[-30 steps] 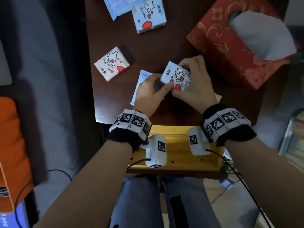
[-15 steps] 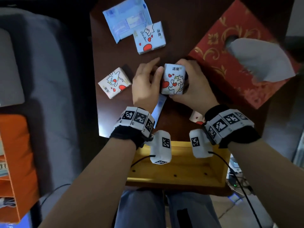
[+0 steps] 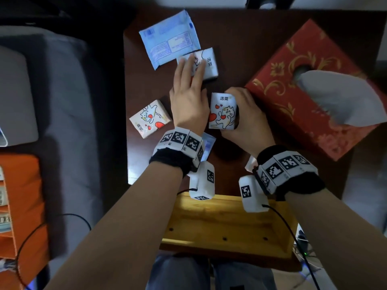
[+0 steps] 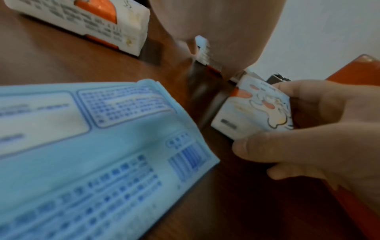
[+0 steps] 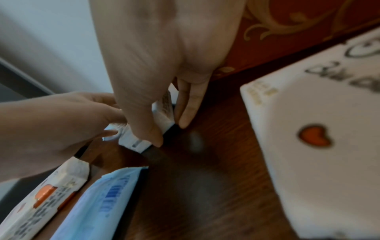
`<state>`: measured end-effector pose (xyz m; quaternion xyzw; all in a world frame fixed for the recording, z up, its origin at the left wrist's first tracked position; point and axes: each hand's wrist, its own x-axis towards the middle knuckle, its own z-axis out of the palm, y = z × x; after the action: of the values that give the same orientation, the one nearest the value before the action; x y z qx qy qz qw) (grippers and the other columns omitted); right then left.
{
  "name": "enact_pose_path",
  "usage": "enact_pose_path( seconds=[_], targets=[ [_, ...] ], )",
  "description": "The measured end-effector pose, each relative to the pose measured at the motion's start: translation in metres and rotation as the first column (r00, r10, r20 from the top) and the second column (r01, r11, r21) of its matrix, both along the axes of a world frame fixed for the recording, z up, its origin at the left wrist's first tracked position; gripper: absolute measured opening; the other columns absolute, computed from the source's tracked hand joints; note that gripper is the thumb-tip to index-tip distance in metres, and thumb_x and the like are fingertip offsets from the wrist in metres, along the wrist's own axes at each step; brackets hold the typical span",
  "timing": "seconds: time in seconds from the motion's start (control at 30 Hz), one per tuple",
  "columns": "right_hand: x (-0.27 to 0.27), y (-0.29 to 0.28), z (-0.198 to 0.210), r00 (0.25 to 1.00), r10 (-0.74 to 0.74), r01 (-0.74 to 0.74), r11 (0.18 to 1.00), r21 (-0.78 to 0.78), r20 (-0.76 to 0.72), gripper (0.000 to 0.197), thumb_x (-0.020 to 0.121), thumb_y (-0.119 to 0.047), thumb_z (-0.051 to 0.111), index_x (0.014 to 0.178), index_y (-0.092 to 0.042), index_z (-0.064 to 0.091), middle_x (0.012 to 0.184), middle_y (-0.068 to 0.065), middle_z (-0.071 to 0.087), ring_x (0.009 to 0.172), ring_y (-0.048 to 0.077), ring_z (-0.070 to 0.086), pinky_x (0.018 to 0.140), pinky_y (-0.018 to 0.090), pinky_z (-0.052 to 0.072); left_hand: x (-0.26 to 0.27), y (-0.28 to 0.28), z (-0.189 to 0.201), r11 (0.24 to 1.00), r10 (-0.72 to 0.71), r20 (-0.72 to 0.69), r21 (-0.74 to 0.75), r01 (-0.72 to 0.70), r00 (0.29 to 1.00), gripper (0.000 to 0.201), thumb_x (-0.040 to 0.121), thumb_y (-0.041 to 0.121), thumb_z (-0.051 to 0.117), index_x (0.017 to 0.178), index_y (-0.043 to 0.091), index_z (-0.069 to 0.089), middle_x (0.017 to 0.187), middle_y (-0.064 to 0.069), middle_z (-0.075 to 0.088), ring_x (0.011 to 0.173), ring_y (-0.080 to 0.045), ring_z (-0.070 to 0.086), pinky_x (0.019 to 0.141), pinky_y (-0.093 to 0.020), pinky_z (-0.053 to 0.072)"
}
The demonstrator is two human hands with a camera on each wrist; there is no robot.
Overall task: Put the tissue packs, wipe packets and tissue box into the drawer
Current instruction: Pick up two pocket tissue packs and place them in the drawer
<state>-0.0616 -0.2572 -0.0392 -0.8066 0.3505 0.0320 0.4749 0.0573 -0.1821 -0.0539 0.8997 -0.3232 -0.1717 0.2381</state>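
My right hand (image 3: pixel 240 114) grips a white cat-print tissue pack (image 3: pixel 223 110), held upright just above the dark table; the right wrist view shows my fingers (image 5: pixel 185 113) curled round it (image 5: pixel 164 112). My left hand (image 3: pixel 192 63) lies stretched forward, its straight fingers resting on a second tissue pack (image 3: pixel 209 63) beside a blue wipe packet (image 3: pixel 169 40). A third pack (image 3: pixel 149 118) lies left of my left hand. Another blue wipe packet (image 3: pixel 208 143) is half hidden under my left wrist. The red tissue box (image 3: pixel 314 86) stands at the right. The wooden drawer (image 3: pixel 228 222) is open below my wrists.
Part of one more tissue pack (image 3: pixel 250 164) peeks out by my right wrist. A grey cushion (image 3: pixel 52 111) and an orange rack (image 3: pixel 18 206) are left of the table (image 3: pixel 230 38). Cables hang near the drawer's right side.
My left hand let go of the pack both hands held and reached forward onto the far pack. My right hand keeps its pack, turned upright.
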Motion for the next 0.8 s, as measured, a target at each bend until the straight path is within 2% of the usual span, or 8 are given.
enact_pose_path(
  seconds=[0.2,0.27,0.37,0.43,0.53,0.6,0.7,0.8],
  targets=[
    [0.001,0.001,0.001,1.000,-0.002,0.002,1.000,0.020,-0.022,0.056,0.067,-0.016,0.069,0.117,-0.022,0.045,0.120,-0.008,0.046,0.098,0.011,0.054,0.078,0.038,0.050,-0.008,0.006,0.003,0.999,0.037,0.117,0.026,-0.041,0.992,0.044,0.071,0.008,0.058,0.114,0.018,0.061,0.126,-0.006,0.058,0.113,-0.033,0.050,0.082,-0.044,0.043],
    [-0.002,0.003,0.003,1.000,-0.001,0.001,1.000,0.011,-0.027,0.054,0.068,-0.016,0.069,0.116,-0.022,0.045,0.119,-0.007,0.046,0.097,0.012,0.054,0.078,0.042,0.051,-0.016,0.008,0.004,0.997,0.032,0.133,0.061,-0.040,0.991,0.040,0.070,0.011,0.061,0.110,0.018,0.062,0.123,-0.008,0.058,0.111,-0.033,0.051,0.083,-0.046,0.043],
    [-0.008,0.005,0.005,0.999,-0.027,0.027,1.000,-0.002,-0.030,0.055,0.067,-0.012,0.068,0.116,-0.020,0.045,0.120,-0.005,0.048,0.099,0.013,0.052,0.080,0.043,0.050,-0.021,0.011,0.001,1.000,-0.002,0.141,0.025,-0.001,0.990,0.035,0.074,0.005,0.060,0.108,0.014,0.062,0.138,-0.013,0.050,0.127,-0.038,0.043,0.098,-0.050,0.039],
    [-0.012,0.005,0.007,0.999,-0.046,0.046,0.999,0.000,-0.026,0.055,0.066,-0.010,0.068,0.115,-0.019,0.045,0.119,-0.003,0.048,0.099,0.014,0.052,0.080,0.042,0.050,-0.020,0.011,0.001,1.000,-0.025,0.017,0.005,0.025,1.000,0.037,0.078,-0.001,0.055,0.113,0.008,0.058,0.146,-0.015,0.040,0.134,-0.038,0.035,0.106,-0.049,0.035],
    [-0.018,0.006,0.009,0.998,-0.053,0.053,0.999,-0.008,-0.033,0.053,0.066,-0.012,0.069,0.114,-0.018,0.046,0.118,-0.001,0.049,0.099,0.014,0.052,0.081,0.041,0.049,-0.025,0.014,0.007,1.000,0.018,-0.097,0.009,-0.017,0.995,0.040,0.076,-0.004,0.053,0.115,0.004,0.054,0.133,-0.015,0.052,0.118,-0.038,0.045,0.094,-0.046,0.045],
    [-0.023,0.008,0.011,0.997,-0.063,0.063,0.998,-0.010,-0.039,0.052,0.066,-0.013,0.069,0.113,-0.019,0.047,0.117,-0.001,0.049,0.099,0.013,0.052,0.082,0.040,0.049,-0.030,0.017,0.010,0.999,0.047,-0.092,-0.010,-0.048,0.995,0.039,0.076,0.001,0.056,0.115,0.001,0.053,0.121,-0.019,0.057,0.106,-0.039,0.050,0.087,-0.046,0.046],
    [-0.031,0.011,0.015,0.995,-0.097,0.096,0.995,-0.016,-0.019,0.052,0.065,-0.011,0.070,0.112,-0.016,0.048,0.115,0.002,0.050,0.099,0.014,0.052,0.082,0.040,0.050,-0.042,0.023,0.016,0.991,0.087,-0.153,-0.084,-0.100,0.984,0.041,0.084,0.014,0.058,0.118,-0.006,0.049,0.113,-0.024,0.059,0.100,-0.040,0.051,0.089,-0.047,0.043],
    [-0.037,0.014,0.019,0.990,-0.137,0.137,0.991,-0.008,-0.012,0.058,0.064,-0.013,0.073,0.116,-0.016,0.049,0.116,0.004,0.051,0.099,0.012,0.051,0.081,0.031,0.047,-0.051,0.034,0.024,0.970,0.145,-0.305,-0.142,-0.195,0.941,0.045,0.088,0.028,0.057,0.124,0.004,0.045,0.115,-0.013,0.061,0.105,-0.030,0.051,0.088,-0.039,0.044]
  ],
)
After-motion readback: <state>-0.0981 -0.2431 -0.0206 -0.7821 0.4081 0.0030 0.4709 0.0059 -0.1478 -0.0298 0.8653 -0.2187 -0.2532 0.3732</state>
